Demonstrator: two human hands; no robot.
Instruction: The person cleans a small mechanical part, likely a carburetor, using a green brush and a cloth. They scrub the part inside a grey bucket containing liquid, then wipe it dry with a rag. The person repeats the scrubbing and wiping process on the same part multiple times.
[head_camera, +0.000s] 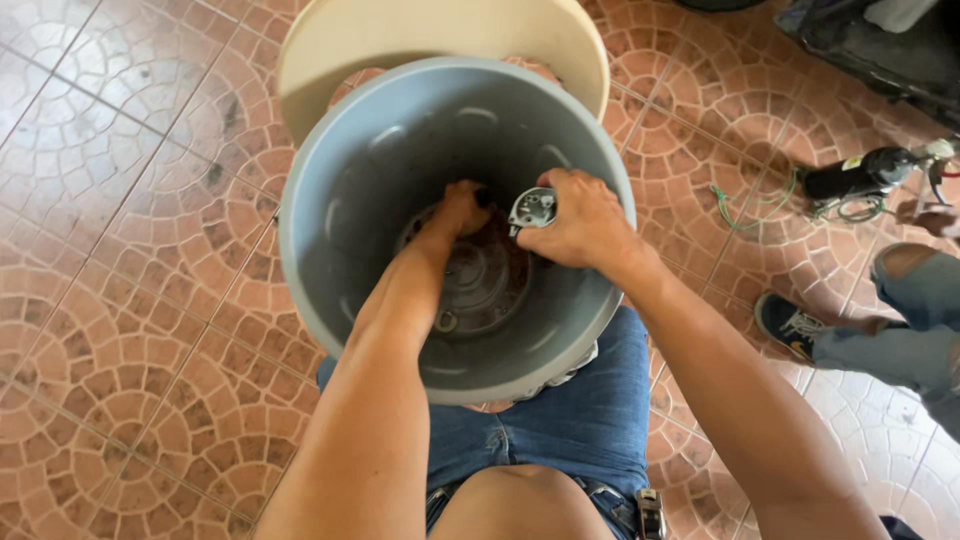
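Note:
A grey round tub (330, 200), open at the top, rests on my lap with a cream-coloured lid or base (340, 50) behind it. Both my hands reach inside it. My left hand (455, 208) is deep in the tub, fingers closed against something dark near the metal plate (480, 290) at the bottom; what it grips is hidden. My right hand (580, 225) is closed on a small silver metal part (532, 208) with holes, held just beside the left hand.
Patterned reddish floor tiles (130, 300) lie all around. At the right, another person's jeans leg and blue shoe (790, 325) are on the floor. A black cylindrical device (860, 175) with green wire (750, 215) lies nearby. Dark objects sit at the top right.

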